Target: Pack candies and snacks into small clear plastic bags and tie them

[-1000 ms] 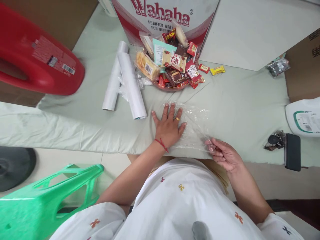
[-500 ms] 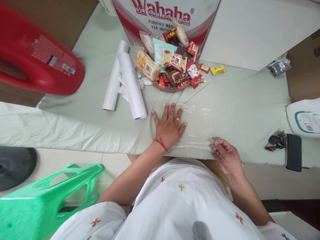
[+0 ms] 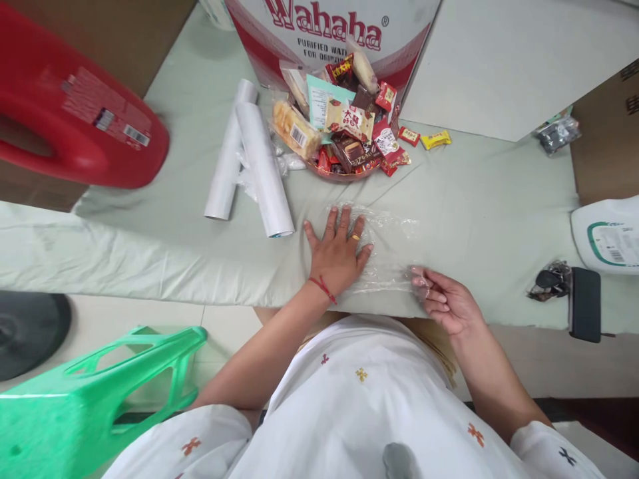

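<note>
A clear plastic sheet [image 3: 392, 249] lies flat on the pale green cloth of the table [image 3: 474, 199]. My left hand [image 3: 338, 253] rests on its left part, palm down with fingers spread. My right hand [image 3: 444, 301] is at the sheet's near right corner, fingers curled and pinching the plastic edge. Two white rolls [image 3: 249, 159] lie to the left of my left hand.
A bowl heaped with wrapped snacks [image 3: 344, 133] sits beyond the sheet, before a Wahaha carton [image 3: 329, 30]. A red jug [image 3: 70, 113] lies at far left, a white jug [image 3: 606, 233] at right. Keys and a black phone [image 3: 584, 303] lie near the right edge. A green stool [image 3: 90, 399] stands below.
My right hand shifted slightly along the sheet's near right corner, turning from knuckles up to fingers curled under the edge. My left hand stayed flat on the sheet.
</note>
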`<action>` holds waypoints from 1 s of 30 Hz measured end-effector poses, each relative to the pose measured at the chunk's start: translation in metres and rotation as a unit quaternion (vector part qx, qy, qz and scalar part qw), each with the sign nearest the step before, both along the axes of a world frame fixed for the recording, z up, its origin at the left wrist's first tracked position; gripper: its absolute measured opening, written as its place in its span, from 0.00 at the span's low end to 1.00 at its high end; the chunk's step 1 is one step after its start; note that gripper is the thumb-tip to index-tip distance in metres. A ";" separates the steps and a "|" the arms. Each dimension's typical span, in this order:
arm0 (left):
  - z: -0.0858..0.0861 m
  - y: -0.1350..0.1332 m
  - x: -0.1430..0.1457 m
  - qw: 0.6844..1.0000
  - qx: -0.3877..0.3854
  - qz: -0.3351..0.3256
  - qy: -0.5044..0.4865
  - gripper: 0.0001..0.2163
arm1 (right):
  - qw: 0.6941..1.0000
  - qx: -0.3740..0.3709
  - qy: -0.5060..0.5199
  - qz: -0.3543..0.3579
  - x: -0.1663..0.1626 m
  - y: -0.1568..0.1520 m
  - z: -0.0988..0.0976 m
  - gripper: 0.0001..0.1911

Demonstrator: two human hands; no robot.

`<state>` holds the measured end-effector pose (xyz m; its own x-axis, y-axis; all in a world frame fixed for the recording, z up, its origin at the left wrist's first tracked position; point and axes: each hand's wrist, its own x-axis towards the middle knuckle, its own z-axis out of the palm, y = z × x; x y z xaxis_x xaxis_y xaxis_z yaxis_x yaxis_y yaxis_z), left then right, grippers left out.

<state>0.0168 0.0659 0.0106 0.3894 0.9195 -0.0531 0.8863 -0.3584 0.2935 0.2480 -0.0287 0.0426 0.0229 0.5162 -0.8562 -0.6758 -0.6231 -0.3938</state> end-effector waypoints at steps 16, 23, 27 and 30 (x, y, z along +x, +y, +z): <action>0.002 0.000 -0.001 1.000 -0.009 0.001 0.003 0.29 | 0.996 0.064 -0.005 0.062 -0.006 0.001 0.004 0.15; 0.003 0.000 -0.001 1.000 -0.012 -0.002 0.007 0.29 | 0.993 0.062 -0.094 0.029 -0.014 0.000 0.007 0.20; 0.003 0.001 -0.001 1.000 -0.010 -0.002 0.010 0.29 | 0.978 0.081 -0.193 0.015 -0.014 -0.004 0.006 0.23; 0.003 0.000 0.000 1.000 -0.009 -0.001 0.010 0.29 | 0.959 0.106 -0.262 0.024 -0.012 -0.008 0.003 0.22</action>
<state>0.0164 0.0662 0.0139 0.3897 0.9177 -0.0775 0.8914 -0.3547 0.2820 0.2362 -0.0363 0.0454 0.3937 0.6889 -0.6086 -0.3230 -0.5162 -0.7932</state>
